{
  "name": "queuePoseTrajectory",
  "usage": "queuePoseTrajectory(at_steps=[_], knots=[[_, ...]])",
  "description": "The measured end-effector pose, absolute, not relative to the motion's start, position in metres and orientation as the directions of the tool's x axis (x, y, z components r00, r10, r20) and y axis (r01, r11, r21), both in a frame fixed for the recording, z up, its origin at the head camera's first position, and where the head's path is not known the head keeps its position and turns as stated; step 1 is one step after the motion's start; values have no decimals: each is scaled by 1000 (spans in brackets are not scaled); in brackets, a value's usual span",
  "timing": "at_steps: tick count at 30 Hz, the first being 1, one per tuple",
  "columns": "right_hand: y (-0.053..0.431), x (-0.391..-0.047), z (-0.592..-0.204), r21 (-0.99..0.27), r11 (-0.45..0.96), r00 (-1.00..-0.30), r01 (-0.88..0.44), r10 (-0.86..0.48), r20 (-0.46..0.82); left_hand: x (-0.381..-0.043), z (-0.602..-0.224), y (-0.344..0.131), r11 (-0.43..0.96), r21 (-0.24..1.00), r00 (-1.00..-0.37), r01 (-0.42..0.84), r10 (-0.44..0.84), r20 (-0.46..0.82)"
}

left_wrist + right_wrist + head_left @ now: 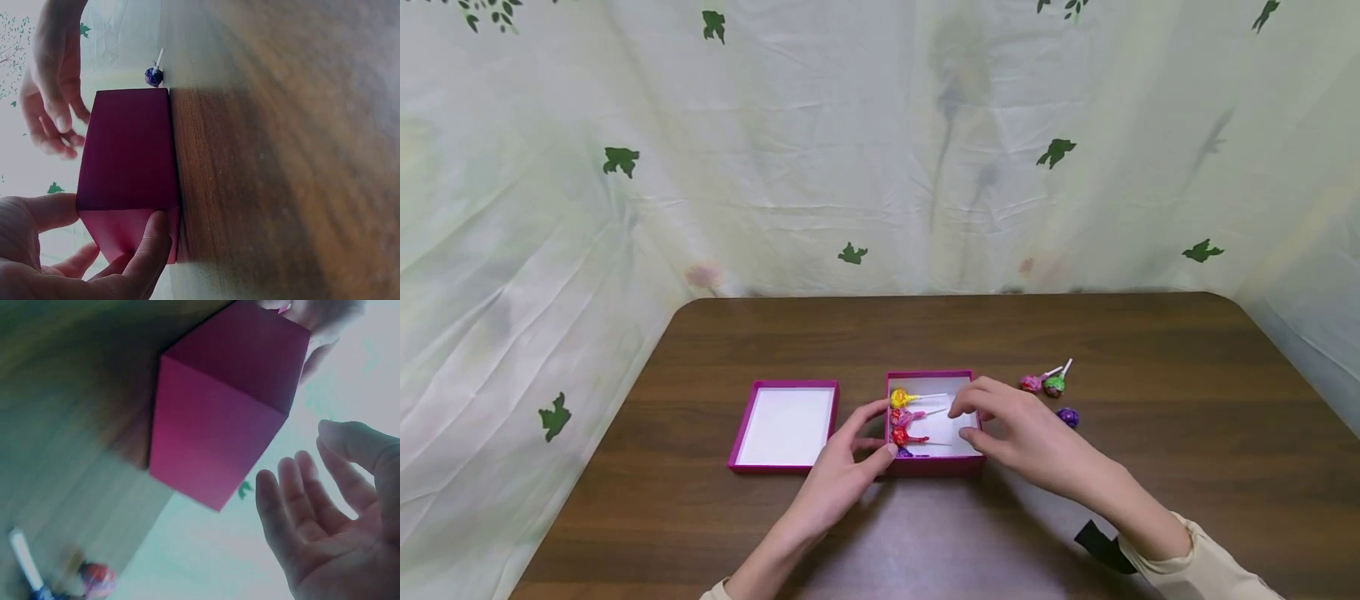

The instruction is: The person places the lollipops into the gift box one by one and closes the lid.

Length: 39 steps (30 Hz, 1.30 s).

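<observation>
An open magenta box with a white inside stands on the table. Along its left side lie lollipops: a yellow lollipop, a pink lollipop, a red lollipop and, partly hidden by the near wall, a purple lollipop. My left hand rests against the box's left side, fingertips on the outer wall and thumb at the near top corner. Over the box's right part hovers my right hand, thumb and fingers parted with nothing between them.
Left of the box lies its magenta lid, white inside up. To the right on the table are another pink lollipop, a green lollipop and a purple lollipop. A patterned cloth hangs behind the table.
</observation>
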State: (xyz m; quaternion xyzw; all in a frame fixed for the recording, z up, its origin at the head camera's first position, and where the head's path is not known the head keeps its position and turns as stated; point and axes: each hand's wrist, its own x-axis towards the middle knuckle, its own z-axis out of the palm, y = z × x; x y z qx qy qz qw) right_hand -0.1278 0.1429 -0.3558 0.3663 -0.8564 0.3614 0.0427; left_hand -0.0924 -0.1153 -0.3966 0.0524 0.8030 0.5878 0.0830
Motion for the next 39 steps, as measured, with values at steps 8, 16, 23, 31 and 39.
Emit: queuePoseTrajectory(at_steps=[8,16,23,31,39], knots=[[169,-120,-361,-670,462,-798,-581,-486,357,-93,-397,-116,306,952,-980,-25,178,-83],[196,-118,-365,-634,611,-879,-474,-371,300,-94,-395,-115,317,947,-978,-44,179,-106],[215,-114,-372,-660,647,-921,-383,-326,215,-94,-395,-115,323,945,-977,-56,178,-118],[234,-122,-380,-554,778,-955,-296,-225,193,-94,-395,-114,319,947,-979,-50,171,-109],[245,-131,-389,-535,817,-976,-216,-199,89,-94,-396,-115,322,944,-976,-66,175,-128]])
